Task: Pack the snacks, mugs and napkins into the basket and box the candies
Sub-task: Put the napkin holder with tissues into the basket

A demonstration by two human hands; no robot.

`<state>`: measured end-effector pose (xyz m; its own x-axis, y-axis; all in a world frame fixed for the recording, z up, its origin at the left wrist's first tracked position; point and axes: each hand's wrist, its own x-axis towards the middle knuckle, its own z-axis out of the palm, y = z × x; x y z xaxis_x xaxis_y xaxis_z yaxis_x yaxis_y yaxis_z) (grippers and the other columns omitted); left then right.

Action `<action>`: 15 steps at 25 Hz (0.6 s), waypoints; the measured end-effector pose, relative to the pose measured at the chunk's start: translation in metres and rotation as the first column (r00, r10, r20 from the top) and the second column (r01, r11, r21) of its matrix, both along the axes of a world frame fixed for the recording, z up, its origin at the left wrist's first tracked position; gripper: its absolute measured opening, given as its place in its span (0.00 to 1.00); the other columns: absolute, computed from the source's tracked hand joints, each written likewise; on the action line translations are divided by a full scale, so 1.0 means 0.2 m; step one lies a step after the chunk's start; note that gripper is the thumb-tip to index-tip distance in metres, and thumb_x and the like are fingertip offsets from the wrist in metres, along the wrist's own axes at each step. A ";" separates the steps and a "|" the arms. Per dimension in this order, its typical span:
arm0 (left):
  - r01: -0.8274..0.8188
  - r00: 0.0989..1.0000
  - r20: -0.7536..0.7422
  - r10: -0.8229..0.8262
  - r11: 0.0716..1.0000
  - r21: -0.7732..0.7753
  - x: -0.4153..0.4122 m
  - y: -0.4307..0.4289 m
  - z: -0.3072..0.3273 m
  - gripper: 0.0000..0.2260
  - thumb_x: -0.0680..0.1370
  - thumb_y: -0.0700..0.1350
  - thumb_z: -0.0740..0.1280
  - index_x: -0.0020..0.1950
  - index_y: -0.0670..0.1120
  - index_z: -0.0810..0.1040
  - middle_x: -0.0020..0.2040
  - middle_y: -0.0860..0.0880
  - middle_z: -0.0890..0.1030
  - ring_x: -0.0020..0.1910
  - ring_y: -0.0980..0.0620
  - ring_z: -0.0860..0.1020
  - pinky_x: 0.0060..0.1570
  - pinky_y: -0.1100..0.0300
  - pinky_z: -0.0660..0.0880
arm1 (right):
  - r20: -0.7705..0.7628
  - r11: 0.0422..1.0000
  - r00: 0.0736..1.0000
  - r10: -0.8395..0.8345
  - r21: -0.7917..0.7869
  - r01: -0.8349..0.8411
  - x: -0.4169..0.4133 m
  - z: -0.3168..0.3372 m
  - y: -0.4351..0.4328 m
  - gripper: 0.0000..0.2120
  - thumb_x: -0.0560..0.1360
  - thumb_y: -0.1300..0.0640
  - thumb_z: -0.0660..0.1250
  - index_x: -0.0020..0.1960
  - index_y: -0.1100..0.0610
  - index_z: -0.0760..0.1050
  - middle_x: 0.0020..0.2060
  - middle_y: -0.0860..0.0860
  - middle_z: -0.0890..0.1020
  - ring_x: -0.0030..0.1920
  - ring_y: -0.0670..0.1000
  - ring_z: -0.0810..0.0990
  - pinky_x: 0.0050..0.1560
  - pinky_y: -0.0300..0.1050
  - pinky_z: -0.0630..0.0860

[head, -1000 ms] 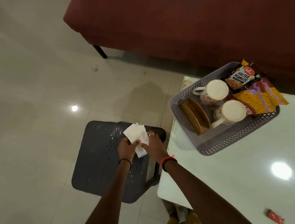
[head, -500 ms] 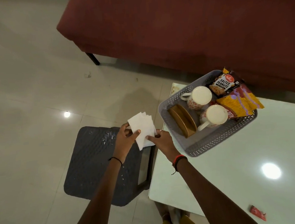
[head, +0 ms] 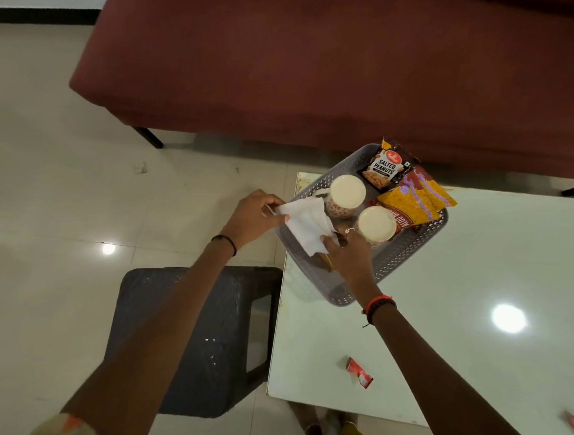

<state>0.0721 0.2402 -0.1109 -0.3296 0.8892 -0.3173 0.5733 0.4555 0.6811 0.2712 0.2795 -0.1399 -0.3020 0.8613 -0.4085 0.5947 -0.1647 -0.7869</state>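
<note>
- Your left hand (head: pixel 253 216) and right hand (head: pixel 347 257) each pinch an edge of the white napkins (head: pixel 308 226), holding them over the near-left end of the grey basket (head: pixel 415 245).
- The basket sits on the far-left corner of your pale glossy table (head: pixel 474 305), with two mugs (head: pixel 347 193) and snack packets (head: pixel 414 200) inside.
- Two red candies (head: pixel 359 376) lie on the table nearer you.
- A dark stool (head: pixel 199 341) stands on the tiled floor (head: pixel 37 202) beside it; a maroon sofa (head: pixel 335 59) lies beyond.
</note>
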 end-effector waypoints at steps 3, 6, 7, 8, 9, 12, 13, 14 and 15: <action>0.170 0.969 -0.174 -0.176 0.984 -0.050 0.02 0.12 -0.04 0.14 0.71 0.46 0.71 0.55 0.43 0.78 0.51 0.44 0.75 0.44 0.49 0.76 0.46 0.59 0.74 | -0.001 0.994 0.999 -0.034 0.102 0.034 0.06 0.01 0.04 0.10 0.74 0.58 0.66 0.54 0.62 0.77 0.49 0.58 0.83 0.51 0.56 0.80 0.54 0.50 0.76; 0.261 0.900 -0.337 -0.275 0.961 -0.087 0.05 0.19 -0.10 0.14 0.72 0.46 0.70 0.55 0.42 0.79 0.53 0.42 0.76 0.47 0.45 0.76 0.45 0.58 0.72 | -0.004 0.992 0.999 -0.033 0.123 0.033 0.09 0.01 0.04 0.07 0.74 0.57 0.66 0.51 0.58 0.78 0.48 0.56 0.83 0.48 0.55 0.82 0.50 0.53 0.80; 0.280 0.882 -0.370 -0.293 0.956 -0.092 0.06 0.20 -0.12 0.12 0.73 0.46 0.69 0.54 0.42 0.79 0.53 0.42 0.76 0.48 0.44 0.76 0.45 0.57 0.72 | 0.026 0.988 1.000 -0.016 0.153 0.012 0.10 -0.01 0.04 0.07 0.74 0.57 0.67 0.50 0.58 0.78 0.48 0.56 0.83 0.48 0.54 0.81 0.48 0.50 0.80; 0.296 0.868 -0.387 -0.311 0.950 -0.102 0.08 0.21 -0.15 0.11 0.73 0.45 0.68 0.53 0.42 0.79 0.53 0.42 0.76 0.49 0.44 0.76 0.45 0.56 0.72 | 0.055 0.982 0.998 0.006 0.186 -0.016 0.10 -0.02 0.03 0.06 0.74 0.57 0.66 0.50 0.58 0.78 0.49 0.56 0.83 0.49 0.54 0.80 0.47 0.48 0.79; 0.311 0.856 -0.400 -0.329 0.944 -0.112 0.09 0.22 -0.17 0.10 0.74 0.44 0.67 0.53 0.42 0.79 0.53 0.43 0.76 0.49 0.44 0.76 0.45 0.56 0.72 | 0.077 0.977 0.996 0.035 0.209 -0.051 0.10 -0.04 0.03 0.06 0.75 0.58 0.66 0.50 0.58 0.78 0.50 0.56 0.82 0.49 0.53 0.79 0.44 0.46 0.77; 0.348 0.821 -0.429 -0.378 0.925 -0.149 0.11 0.22 -0.26 0.12 0.75 0.41 0.64 0.58 0.43 0.77 0.57 0.44 0.76 0.53 0.44 0.76 0.50 0.54 0.74 | 0.127 0.966 0.984 0.123 0.211 -0.148 0.11 -0.13 0.02 0.06 0.76 0.59 0.64 0.51 0.57 0.78 0.53 0.55 0.79 0.48 0.51 0.78 0.42 0.42 0.76; 0.359 0.809 -0.438 -0.393 0.919 -0.162 0.12 0.21 -0.29 0.13 0.75 0.40 0.64 0.59 0.44 0.76 0.59 0.44 0.76 0.53 0.44 0.76 0.53 0.53 0.75 | 0.136 0.963 0.980 0.147 0.208 -0.173 0.12 -0.16 0.02 0.07 0.76 0.59 0.64 0.52 0.57 0.78 0.54 0.55 0.79 0.49 0.52 0.78 0.43 0.44 0.78; 0.367 0.798 -0.445 -0.406 0.913 -0.177 0.12 0.21 -0.31 0.13 0.75 0.39 0.63 0.60 0.44 0.76 0.59 0.44 0.76 0.54 0.44 0.76 0.54 0.53 0.75 | 0.147 0.957 0.975 0.168 0.211 -0.197 0.12 -0.19 0.01 0.07 0.76 0.59 0.63 0.52 0.57 0.77 0.54 0.55 0.79 0.50 0.53 0.79 0.45 0.46 0.80; 0.375 0.787 -0.451 -0.420 0.907 -0.192 0.12 0.21 -0.33 0.14 0.76 0.39 0.62 0.60 0.45 0.75 0.60 0.44 0.76 0.54 0.44 0.76 0.54 0.52 0.74 | 0.157 0.954 0.970 0.184 0.210 -0.215 0.13 -0.22 0.01 0.08 0.76 0.59 0.63 0.53 0.57 0.78 0.54 0.55 0.78 0.51 0.53 0.79 0.47 0.47 0.80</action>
